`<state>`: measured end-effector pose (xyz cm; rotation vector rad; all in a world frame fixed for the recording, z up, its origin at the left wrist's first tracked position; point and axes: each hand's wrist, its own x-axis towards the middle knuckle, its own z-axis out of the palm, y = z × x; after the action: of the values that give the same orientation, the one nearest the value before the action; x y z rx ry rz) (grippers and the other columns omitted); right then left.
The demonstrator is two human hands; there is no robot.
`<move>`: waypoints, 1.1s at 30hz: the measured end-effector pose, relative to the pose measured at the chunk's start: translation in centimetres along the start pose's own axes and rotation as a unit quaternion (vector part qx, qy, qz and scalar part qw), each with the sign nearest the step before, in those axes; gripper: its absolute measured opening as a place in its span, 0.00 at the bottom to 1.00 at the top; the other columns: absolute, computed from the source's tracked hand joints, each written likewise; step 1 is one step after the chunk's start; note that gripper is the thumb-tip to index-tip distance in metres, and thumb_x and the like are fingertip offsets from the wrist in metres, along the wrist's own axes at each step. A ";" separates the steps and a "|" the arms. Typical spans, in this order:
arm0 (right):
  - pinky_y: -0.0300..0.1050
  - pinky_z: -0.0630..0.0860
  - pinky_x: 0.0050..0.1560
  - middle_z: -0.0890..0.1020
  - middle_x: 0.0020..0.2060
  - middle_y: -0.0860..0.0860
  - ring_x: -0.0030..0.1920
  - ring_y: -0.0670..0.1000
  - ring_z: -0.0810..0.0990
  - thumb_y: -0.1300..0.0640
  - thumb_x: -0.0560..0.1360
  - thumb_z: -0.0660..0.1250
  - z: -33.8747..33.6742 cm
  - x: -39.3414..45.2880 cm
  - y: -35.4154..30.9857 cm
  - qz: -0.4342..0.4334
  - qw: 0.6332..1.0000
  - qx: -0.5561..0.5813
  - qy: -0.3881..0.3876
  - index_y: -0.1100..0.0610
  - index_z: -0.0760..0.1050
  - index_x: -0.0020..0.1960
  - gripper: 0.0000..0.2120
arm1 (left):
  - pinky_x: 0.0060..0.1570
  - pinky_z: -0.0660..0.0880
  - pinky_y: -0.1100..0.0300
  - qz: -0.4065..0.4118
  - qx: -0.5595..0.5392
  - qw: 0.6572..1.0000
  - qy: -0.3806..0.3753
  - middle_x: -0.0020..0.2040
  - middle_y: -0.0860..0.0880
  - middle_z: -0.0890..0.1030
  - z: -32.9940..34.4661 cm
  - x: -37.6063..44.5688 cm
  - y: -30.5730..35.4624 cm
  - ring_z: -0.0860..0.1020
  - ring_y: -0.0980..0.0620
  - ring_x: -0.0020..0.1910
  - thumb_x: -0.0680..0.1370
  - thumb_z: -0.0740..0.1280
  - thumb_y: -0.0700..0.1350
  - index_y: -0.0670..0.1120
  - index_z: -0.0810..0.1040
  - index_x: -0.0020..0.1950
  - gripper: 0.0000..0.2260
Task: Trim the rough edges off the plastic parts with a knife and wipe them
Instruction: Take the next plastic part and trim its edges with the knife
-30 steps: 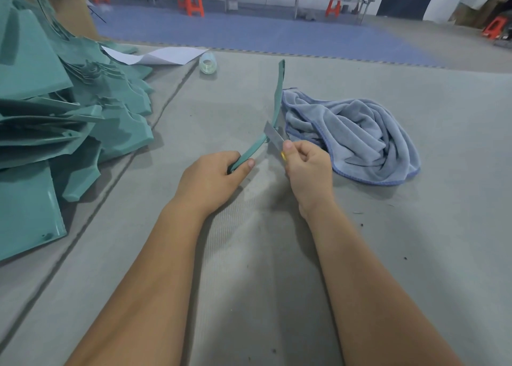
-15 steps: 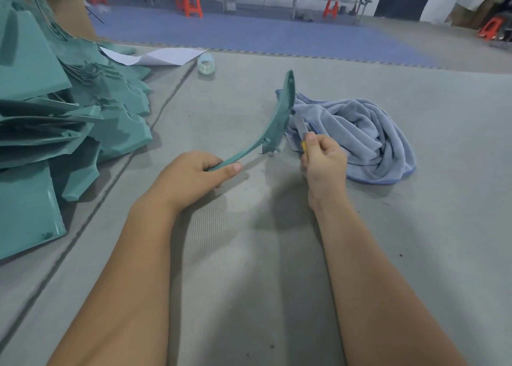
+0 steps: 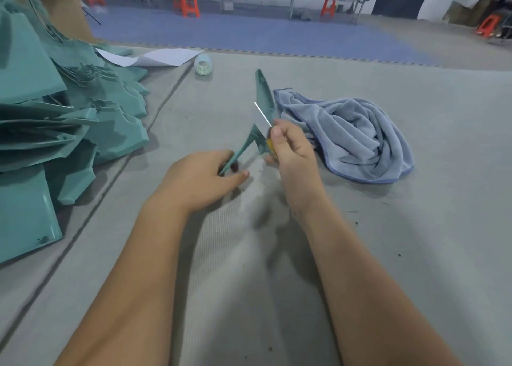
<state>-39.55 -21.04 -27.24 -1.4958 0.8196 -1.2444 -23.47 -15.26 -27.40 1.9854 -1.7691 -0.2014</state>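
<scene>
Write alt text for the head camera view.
A person's left hand grips a thin teal plastic part while the right hand holds a knife against it. A blue cloth lies right, stacked teal parts left.

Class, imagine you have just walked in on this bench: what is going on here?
A person is trimming a teal plastic part. The left hand grips its near end, and the right hand holds a knife with its blade against the part's edge. A blue-grey cloth lies crumpled to the right, untouched. A pile of teal parts sits on the left of the grey table.
</scene>
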 end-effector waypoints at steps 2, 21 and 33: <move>0.47 0.75 0.49 0.78 0.41 0.44 0.48 0.45 0.78 0.57 0.82 0.60 0.0 0.0 0.1 0.019 0.999 0.009 -0.026 0.50 0.73 0.41 0.12 | 0.42 0.75 0.51 0.007 -0.014 0.999 0.039 0.41 0.51 0.80 0.5 0.1 1.2 0.78 0.45 0.42 0.77 0.59 0.62 0.54 0.73 0.52 0.13; 0.37 0.60 0.28 0.65 0.26 0.48 0.26 0.43 0.60 0.59 0.81 0.62 -1.6 1.3 -1.0 0.012 0.994 -0.094 0.058 0.62 0.71 0.36 0.15 | 0.28 0.59 0.59 0.012 0.010 0.993 0.121 0.27 0.56 0.68 0.5 -0.3 0.9 0.67 0.57 0.28 0.81 0.53 0.57 0.56 0.71 0.48 0.11; 0.40 0.60 0.29 0.66 0.21 0.43 0.25 0.44 0.61 0.59 0.81 0.62 0.3 0.5 -0.2 0.024 0.994 -0.076 -0.070 0.60 0.71 0.37 0.14 | 0.30 0.63 0.56 0.019 -0.103 0.990 0.091 0.27 0.53 0.69 0.7 0.2 0.9 0.68 0.52 0.29 0.80 0.59 0.51 0.60 0.69 0.35 0.13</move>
<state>-39.13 -21.41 -26.92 -1.6555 0.8673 -1.0481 -24.58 -15.69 -27.58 1.7649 -1.6007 -0.1776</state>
